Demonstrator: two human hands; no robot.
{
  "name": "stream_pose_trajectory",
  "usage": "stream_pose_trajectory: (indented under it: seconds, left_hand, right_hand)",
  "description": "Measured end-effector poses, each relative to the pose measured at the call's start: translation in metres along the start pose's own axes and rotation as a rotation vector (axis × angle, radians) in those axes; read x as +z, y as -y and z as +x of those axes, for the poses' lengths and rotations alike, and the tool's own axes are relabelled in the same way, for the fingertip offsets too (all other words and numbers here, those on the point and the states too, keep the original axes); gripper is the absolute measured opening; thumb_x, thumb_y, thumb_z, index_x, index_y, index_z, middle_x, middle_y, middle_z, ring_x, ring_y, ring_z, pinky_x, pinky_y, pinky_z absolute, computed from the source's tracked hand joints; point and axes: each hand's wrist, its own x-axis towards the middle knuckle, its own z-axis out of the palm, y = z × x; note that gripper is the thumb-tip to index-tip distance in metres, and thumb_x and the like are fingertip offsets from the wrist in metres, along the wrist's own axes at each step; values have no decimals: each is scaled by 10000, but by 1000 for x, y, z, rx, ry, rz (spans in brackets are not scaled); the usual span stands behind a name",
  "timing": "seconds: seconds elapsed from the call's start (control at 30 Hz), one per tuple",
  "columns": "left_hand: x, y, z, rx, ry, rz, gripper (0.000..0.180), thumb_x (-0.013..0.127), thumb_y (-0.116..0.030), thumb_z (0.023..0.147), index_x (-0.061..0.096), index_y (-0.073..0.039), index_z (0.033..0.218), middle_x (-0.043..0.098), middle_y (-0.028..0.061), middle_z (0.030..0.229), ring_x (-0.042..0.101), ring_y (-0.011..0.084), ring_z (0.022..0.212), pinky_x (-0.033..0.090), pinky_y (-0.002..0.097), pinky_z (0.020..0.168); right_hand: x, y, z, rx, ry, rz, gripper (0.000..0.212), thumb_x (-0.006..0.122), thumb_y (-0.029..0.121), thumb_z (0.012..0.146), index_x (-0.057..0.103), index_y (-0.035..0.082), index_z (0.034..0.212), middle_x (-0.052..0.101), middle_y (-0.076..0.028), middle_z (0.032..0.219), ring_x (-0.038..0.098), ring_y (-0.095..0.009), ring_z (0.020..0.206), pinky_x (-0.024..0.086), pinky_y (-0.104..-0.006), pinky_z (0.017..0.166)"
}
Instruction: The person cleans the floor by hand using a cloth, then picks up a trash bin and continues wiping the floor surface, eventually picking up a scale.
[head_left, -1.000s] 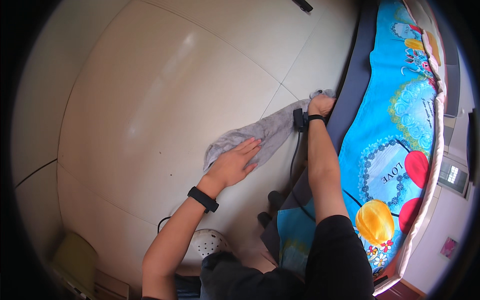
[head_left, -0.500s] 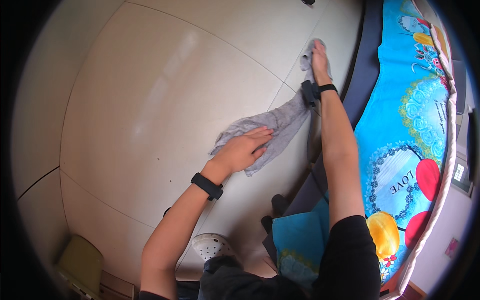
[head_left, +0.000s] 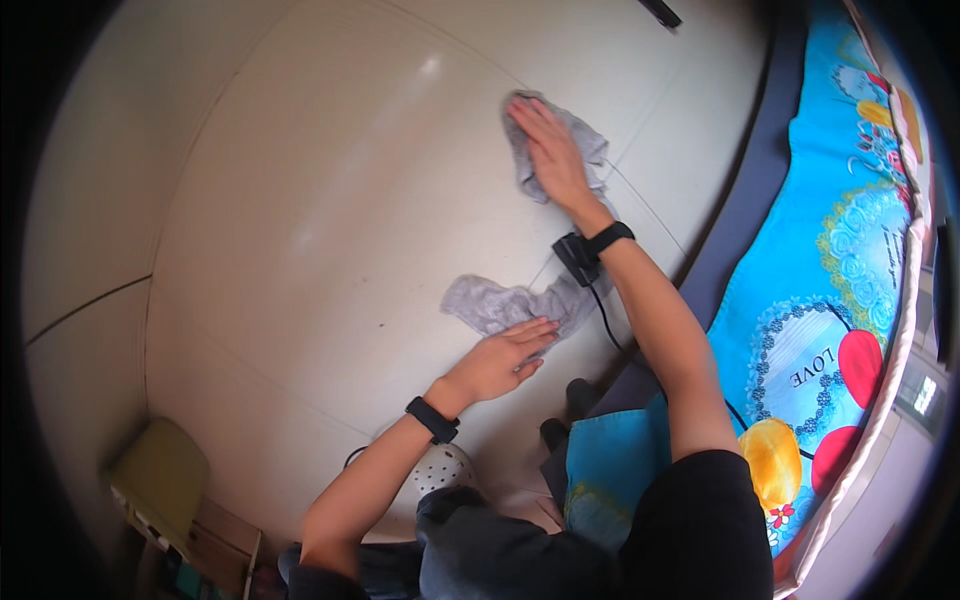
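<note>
A crumpled grey cloth [head_left: 587, 138] lies on the pale tiled floor [head_left: 300, 200], reaching from one hand to the other. My right hand [head_left: 556, 160] rests flat on its far end, fingers stretched out. Closer to me, my left hand [head_left: 497, 365] presses its near part with the palm down and fingers extended. The stretch of cloth between them is partly hidden by my right wrist. Each wrist carries a black strap; the right one also has a small black box [head_left: 577, 262] with a cable running from it.
Along the right side stands a bed with a bright blue patterned cover [head_left: 760, 270] and a dark frame [head_left: 745, 180] at floor level. A yellow-green seat [head_left: 165, 470] is at lower left. My white clog [head_left: 445, 467] is near my left forearm. A black object [head_left: 660, 12] lies at the top.
My right hand has swept left, away from the bed frame, dragging the far end of the cloth. My left hand has shifted slightly right and nearer, and the cloth is bunched differently.
</note>
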Motion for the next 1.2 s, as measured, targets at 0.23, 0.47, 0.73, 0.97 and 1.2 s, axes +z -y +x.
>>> stream_pose_trajectory:
  seconds: [0.23, 0.47, 0.73, 0.97, 1.2]
  left_hand:
    - [13, 1, -28, -46, -55, 21, 409, 538, -110, 923, 507, -30, 1323, 458, 78, 1443, 386, 249, 1364, 358, 357, 1108]
    - [14, 1, -59, -62, -138, 37, 417, 531, -118, 926, 499, -47, 1336, 459, 73, 1442, 403, 254, 1350, 368, 355, 1098]
    - [-47, 14, -90, -125, -377, 17, 386, 508, -135, 953, 509, -60, 1331, 498, 91, 1408, 447, 278, 1310, 350, 376, 1108]
    - [-37, 2, -96, -340, -505, -54, 322, 551, -198, 946, 587, -131, 1259, 615, 122, 1173, 574, 282, 1098, 448, 374, 960]
    - [3, -6, -126, -349, -233, 15, 282, 571, -239, 939, 617, -140, 1200, 628, 104, 978, 614, 285, 869, 492, 360, 762]
  right_hand:
    - [-54, -96, -80, 205, -297, -275, 435, 355, 257, 1023, 488, 5, 1351, 472, -167, 1416, 380, -337, 1353, 252, -410, 1148]
    - [-44, -85, -122, 744, -350, -515, 506, 369, 286, 999, 386, 26, 1433, 371, -131, 1501, 257, -319, 1416, 190, -397, 1169]
    - [7, -65, -14, 406, -416, -664, 475, 397, 315, 978, 512, 14, 1327, 489, -167, 1400, 382, -361, 1333, 283, -432, 1126]
    - [83, 66, 51, -138, -162, -286, 436, 489, 163, 896, 492, 25, 1310, 513, -176, 1345, 416, -397, 1286, 350, -473, 1038]
    - [11, 92, -41, -266, 618, -94, 608, 408, 329, 970, 252, 86, 1506, 213, -137, 1571, 155, -353, 1454, 132, -458, 1172]
